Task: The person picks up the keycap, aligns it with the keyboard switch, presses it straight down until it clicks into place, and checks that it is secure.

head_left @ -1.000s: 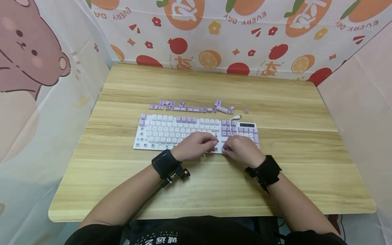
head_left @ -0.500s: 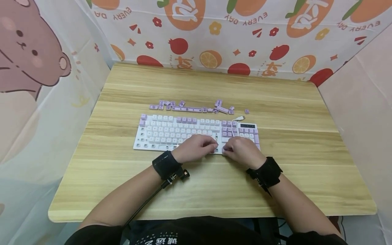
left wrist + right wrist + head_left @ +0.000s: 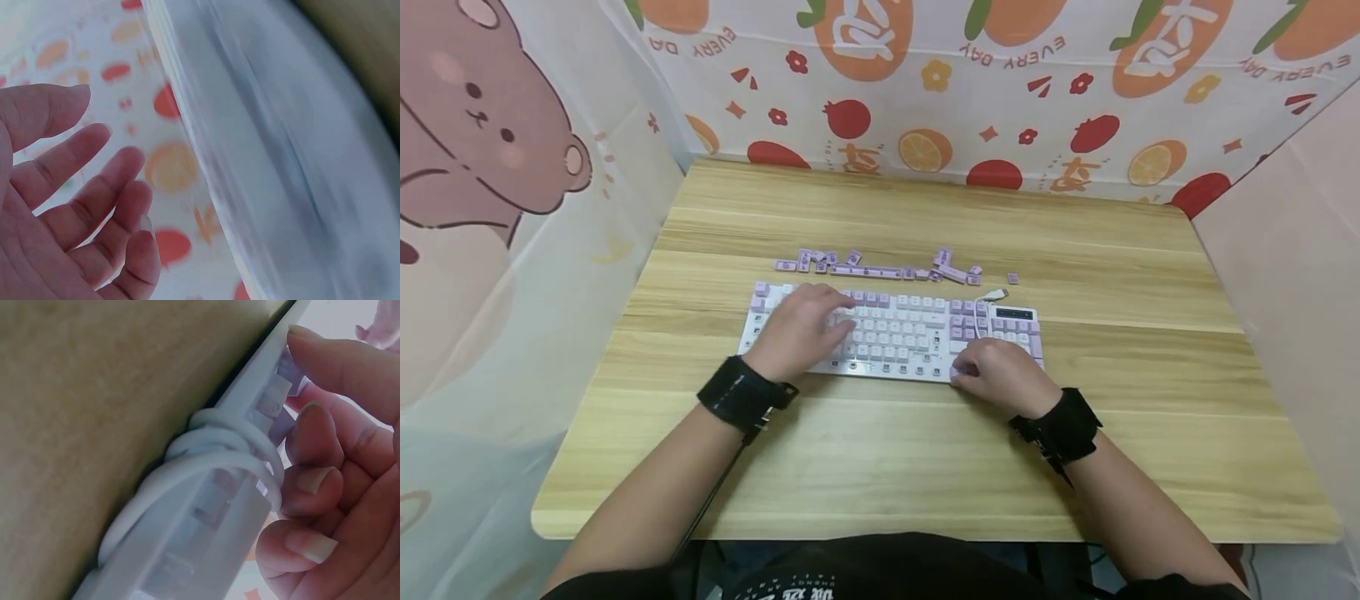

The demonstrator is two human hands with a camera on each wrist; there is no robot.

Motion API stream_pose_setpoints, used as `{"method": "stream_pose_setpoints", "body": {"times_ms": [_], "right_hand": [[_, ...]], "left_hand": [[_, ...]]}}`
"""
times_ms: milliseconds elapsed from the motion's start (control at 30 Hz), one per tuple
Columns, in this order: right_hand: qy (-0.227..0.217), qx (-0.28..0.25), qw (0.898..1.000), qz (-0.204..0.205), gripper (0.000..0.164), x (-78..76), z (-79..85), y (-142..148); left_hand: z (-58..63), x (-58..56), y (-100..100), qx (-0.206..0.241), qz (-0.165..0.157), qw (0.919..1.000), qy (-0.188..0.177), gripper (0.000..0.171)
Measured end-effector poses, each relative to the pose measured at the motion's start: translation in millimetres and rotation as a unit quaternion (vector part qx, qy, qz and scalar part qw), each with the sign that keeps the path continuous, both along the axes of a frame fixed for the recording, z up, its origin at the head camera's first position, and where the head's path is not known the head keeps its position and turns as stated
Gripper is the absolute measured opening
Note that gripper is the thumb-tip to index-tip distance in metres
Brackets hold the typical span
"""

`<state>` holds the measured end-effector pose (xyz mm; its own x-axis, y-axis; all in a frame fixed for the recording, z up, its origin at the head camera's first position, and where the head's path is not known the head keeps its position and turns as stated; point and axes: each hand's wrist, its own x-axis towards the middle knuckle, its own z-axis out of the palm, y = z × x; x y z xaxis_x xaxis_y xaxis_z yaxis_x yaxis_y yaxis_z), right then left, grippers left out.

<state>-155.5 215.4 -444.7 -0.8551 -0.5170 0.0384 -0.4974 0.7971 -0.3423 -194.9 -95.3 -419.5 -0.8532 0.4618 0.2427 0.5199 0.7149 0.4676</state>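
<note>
A white and purple keyboard [image 3: 891, 342] lies across the middle of the table, with bare key sockets along its front row. My left hand [image 3: 801, 333] hovers over the keyboard's left half, fingers loosely bent and holding nothing; the left wrist view shows its spread fingers [image 3: 81, 200] apart from the blurred white keyboard edge. At the front of the keyboard, right of centre, my right hand [image 3: 1007, 375] pinches a purple keycap [image 3: 297, 378] between thumb and index finger. The other right fingers curl beside the keyboard's side in the right wrist view.
Behind the keyboard lie several loose purple keycaps [image 3: 816, 260], a long purple bar-shaped cap [image 3: 867, 272] and one keycap [image 3: 1012, 278] apart at the right. A coiled white cable [image 3: 212, 459] wraps the keyboard's right part. Printed curtains enclose the wooden table [image 3: 880, 458].
My left hand has left the spot near the right hand and swung left over the keyboard's left half. The right hand stays at the same place on the keyboard. The head view shifts slightly.
</note>
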Motion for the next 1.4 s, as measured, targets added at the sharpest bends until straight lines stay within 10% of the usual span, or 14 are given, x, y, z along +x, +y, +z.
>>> {"method": "stream_pose_setpoints", "body": {"times_ms": [200, 433, 1033, 1400], "right_hand": [[-0.019, 0.004, 1.000, 0.004, 0.011, -0.8, 5.5, 0.2], [-0.035, -0.013, 0.999, 0.023, 0.014, -12.6, 14.2, 1.8], [-0.033, 0.016, 0.996, -0.079, 0.019, -117.9, 39.6, 17.5], [-0.104, 0.070, 0.991, -0.055, 0.019, -136.9, 38.2, -3.9]], "left_hand": [[-4.2, -3.4, -37.9, -0.012, 0.049, 0.9986, -0.011, 0.035], [-11.7, 2.5, -45.5, -0.056, 0.024, 0.9975, -0.037, 0.046], [-16.5, 12.0, -42.7, -0.026, 0.038, 0.9977, -0.049, 0.044], [-21.3, 14.0, -40.8, -0.027, 0.055, 0.9972, -0.042, 0.045]]}}
